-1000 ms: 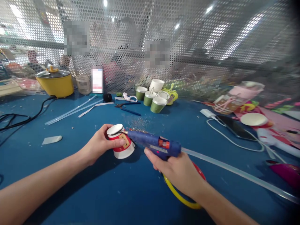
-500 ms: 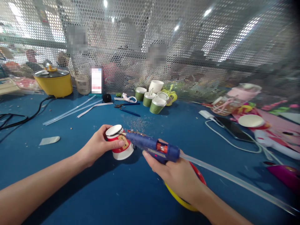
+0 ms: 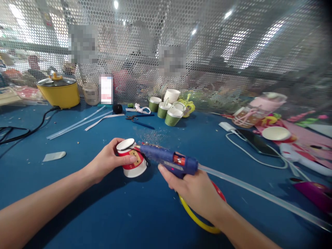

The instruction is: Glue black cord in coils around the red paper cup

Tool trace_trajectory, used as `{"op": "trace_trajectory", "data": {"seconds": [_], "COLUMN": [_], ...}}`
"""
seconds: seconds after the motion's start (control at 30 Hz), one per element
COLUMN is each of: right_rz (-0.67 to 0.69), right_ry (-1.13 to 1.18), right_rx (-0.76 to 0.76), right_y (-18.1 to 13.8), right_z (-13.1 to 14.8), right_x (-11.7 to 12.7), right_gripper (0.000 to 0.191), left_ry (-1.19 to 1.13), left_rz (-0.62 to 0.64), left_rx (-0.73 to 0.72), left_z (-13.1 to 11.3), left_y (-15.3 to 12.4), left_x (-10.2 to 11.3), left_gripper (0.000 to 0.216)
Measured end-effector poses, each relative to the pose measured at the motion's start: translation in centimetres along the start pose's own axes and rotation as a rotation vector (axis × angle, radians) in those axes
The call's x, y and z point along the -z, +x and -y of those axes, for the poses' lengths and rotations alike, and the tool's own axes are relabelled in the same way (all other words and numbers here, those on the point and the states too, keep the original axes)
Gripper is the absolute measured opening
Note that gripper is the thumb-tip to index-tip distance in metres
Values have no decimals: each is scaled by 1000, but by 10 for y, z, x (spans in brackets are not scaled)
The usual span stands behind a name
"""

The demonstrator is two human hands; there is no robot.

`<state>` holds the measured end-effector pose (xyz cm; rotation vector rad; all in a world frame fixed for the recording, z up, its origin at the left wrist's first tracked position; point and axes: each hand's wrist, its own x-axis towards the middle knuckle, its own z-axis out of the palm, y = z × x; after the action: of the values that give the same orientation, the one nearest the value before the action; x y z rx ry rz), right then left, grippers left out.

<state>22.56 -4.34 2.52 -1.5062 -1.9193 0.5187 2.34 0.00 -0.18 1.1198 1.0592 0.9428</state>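
My left hand (image 3: 111, 159) is closed around a small red and white paper cup (image 3: 135, 173), tilted, with its white round end up and leaning toward me. A black cord (image 3: 146, 159) runs around the cup just below that end and hangs at its right side. In my right hand (image 3: 194, 190) is a blue glue gun (image 3: 158, 154), its metal tip at the cup's upper edge by the cord. A long clear glue stick (image 3: 249, 188) sticks out of the gun's back. Below my right wrist lies a yellow and red ring (image 3: 197, 219), partly hidden by the hand.
Green-wrapped cups (image 3: 173, 117), pliers (image 3: 140, 121) and a black ball of yarn (image 3: 117, 109) lie toward the back, before a perforated metal screen. A yellow pot (image 3: 59, 95) stands at back left. On the right are a phone (image 3: 259, 143) with a white cable and a purple object (image 3: 312, 193).
Both hands, the cup and the glue gun stay nearly in place. The black cord now shows more at the cup's right side. The whole view has shifted slightly.
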Motion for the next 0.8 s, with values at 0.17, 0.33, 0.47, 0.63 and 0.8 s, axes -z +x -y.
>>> {"op": "trace_trajectory", "data": {"seconds": [0.17,0.33,0.47,0.63,0.8], "right_rz": [6,18,34,63,107], "right_ry": [5,15,46,106,141], "right_rx": [23,1,-7,-54,-83], "right_y": [3,-1,-3,2,7], "right_z": [-5,0,1,-2,-3], "right_x": [1,1,1,3,5], "right_gripper": [17,19,21,22,29], "left_ry": [26,42,48,34,43], "left_rz": [9,22,36,73,94], "left_rx": [4,-1,-8,5,19], "left_z": [0,0,0,0,-1], "left_y": [0,0,1,0,0], "left_x": [1,1,2,5,6], "left_gripper": [55,54,54,52,52]}}
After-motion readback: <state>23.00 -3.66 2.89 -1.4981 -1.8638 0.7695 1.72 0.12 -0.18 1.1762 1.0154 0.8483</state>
